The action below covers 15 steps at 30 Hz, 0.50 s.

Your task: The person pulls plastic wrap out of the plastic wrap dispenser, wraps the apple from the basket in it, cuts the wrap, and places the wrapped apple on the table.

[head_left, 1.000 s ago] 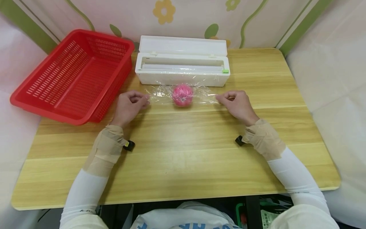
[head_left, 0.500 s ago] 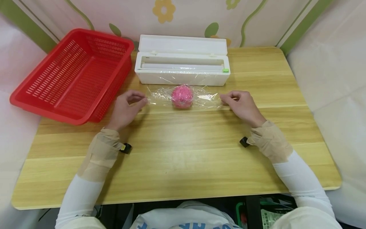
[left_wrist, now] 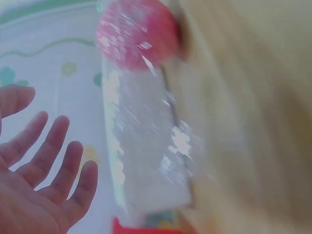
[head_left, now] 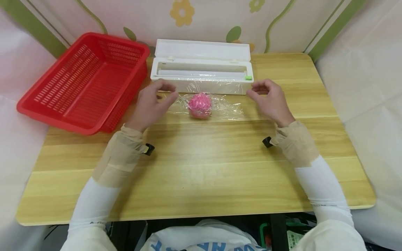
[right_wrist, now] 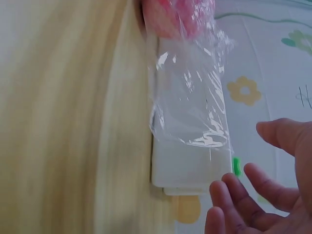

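Observation:
A round pink object [head_left: 200, 105] sits on the table under clear plastic wrap [head_left: 230, 108], which spreads out to both sides of it. Behind it stands a white cling film box [head_left: 204, 71], its lid tilted back and a roll inside. My left hand [head_left: 154, 104] hovers at the wrap's left end, fingers apart and holding nothing; the left wrist view shows the same spread fingers [left_wrist: 53, 156]. On the other side my right hand [head_left: 271, 101] is raised near the box's right end, fingers loosely bent with nothing between them.
A red plastic basket [head_left: 84, 118] stands at the left, close to my left hand. A small green slider [head_left: 248, 77] sits at the box's right end. The wooden table [head_left: 194, 174] reaches toward my body. A patterned sheet [head_left: 207, 21] hangs behind.
Both hands have let go of the wrap's ends and lifted, moving slightly toward the box. The wrap now lies loose around the pink object, which has shifted slightly toward my body since the first frame.

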Tool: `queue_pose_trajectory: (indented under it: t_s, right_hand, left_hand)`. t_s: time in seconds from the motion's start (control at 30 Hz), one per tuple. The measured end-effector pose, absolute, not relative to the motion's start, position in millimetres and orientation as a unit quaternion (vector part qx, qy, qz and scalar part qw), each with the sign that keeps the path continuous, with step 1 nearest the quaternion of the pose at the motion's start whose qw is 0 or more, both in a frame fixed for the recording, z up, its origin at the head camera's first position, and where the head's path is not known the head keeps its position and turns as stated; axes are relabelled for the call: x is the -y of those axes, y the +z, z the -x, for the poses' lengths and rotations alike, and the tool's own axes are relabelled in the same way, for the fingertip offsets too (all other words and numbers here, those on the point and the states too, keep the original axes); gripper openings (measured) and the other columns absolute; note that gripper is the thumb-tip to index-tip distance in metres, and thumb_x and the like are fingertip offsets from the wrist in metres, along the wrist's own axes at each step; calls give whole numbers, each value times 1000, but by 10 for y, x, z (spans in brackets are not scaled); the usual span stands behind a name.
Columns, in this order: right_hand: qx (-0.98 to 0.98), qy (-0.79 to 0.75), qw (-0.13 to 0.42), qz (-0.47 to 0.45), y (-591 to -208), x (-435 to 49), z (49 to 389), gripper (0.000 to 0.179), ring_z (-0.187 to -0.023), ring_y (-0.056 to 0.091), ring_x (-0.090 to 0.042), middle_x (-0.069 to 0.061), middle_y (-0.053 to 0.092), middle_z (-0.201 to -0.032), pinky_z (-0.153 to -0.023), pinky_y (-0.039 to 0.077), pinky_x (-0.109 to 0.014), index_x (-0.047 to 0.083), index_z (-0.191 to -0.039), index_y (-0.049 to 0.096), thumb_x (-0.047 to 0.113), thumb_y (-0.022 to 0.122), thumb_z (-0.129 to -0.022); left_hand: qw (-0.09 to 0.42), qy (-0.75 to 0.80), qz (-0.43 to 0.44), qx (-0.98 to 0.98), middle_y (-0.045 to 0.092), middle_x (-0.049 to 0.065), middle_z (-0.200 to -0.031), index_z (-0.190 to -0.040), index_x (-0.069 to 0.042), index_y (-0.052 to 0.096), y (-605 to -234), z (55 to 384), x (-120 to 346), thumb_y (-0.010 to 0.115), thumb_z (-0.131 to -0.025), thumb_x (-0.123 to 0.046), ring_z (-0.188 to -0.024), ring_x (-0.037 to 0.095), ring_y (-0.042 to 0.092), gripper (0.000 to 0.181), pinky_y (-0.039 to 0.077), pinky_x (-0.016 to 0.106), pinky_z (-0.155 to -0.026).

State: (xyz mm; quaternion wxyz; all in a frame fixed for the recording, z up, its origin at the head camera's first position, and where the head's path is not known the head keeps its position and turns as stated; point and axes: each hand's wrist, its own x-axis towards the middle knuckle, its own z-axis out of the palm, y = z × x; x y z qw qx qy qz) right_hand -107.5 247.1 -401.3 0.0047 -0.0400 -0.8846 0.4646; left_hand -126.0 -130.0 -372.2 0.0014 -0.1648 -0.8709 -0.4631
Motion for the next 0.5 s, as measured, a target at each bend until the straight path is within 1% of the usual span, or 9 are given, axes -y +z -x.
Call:
queue_pose_trajectory:
  t_s: [0.1, 0.17, 0.23, 0.37, 0.43, 0.5]
  right_hand:
    - [882, 469, 19, 38, -4012, -2490, 1182, 52, -117, 63, -20, -5, 64, -128, -96, 53, -27, 9, -139, 62, 39, 75, -98]
    - [884, 465, 29, 39, -4012, -2498, 1253, 54, -117, 63, -21, -5, 63, -129, -94, 54, -26, 10, -140, 62, 38, 78, -97]
    - [886, 460, 39, 38, -4003, -2503, 1315, 55, -118, 64, -23, -8, 61, -131, -95, 55, -27, 10, -141, 63, 35, 80, -95]
    - [896, 440, 51, 33, -3963, -2517, 1405, 59, -125, 62, -29, -14, 57, -141, -102, 55, -37, 11, -144, 63, 30, 83, -93]
    - [900, 432, 46, 27, -3944, -2525, 1434, 61, -130, 61, -32, -16, 53, -146, -105, 54, -43, 12, -146, 61, 28, 84, -92]
    - [903, 427, 34, 27, -3937, -2531, 1453, 63, -133, 59, -33, -15, 51, -150, -106, 54, -46, 12, -147, 61, 29, 85, -91]
  left_hand:
    - [-6, -445, 200, 873, 73, 12, -121, -120, -3, 68, -3608, 1343, 1090, 69, -102, -21, -118, 27, 64, 25, 56, 47, -96]
    - [-10, -435, 218, 874, 72, 11, -118, -120, -2, 67, -3537, 1391, 955, 69, -102, -20, -114, 26, 65, 25, 57, 46, -97]
    - [-15, -427, 233, 874, 73, 11, -116, -120, -2, 66, -3475, 1439, 831, 69, -102, -19, -111, 25, 65, 25, 56, 43, -97]
    - [-27, -409, 258, 875, 74, 11, -116, -120, -2, 67, -3370, 1547, 601, 69, -102, -17, -106, 22, 67, 24, 56, 36, -100]
    - [-36, -392, 267, 880, 74, 9, -116, -120, -4, 68, -3316, 1602, 490, 68, -102, -17, -105, 20, 66, 23, 55, 34, -100]
    - [-45, -375, 277, 883, 73, 8, -115, -121, -5, 68, -3264, 1650, 380, 68, -102, -18, -104, 19, 65, 23, 54, 31, -100]
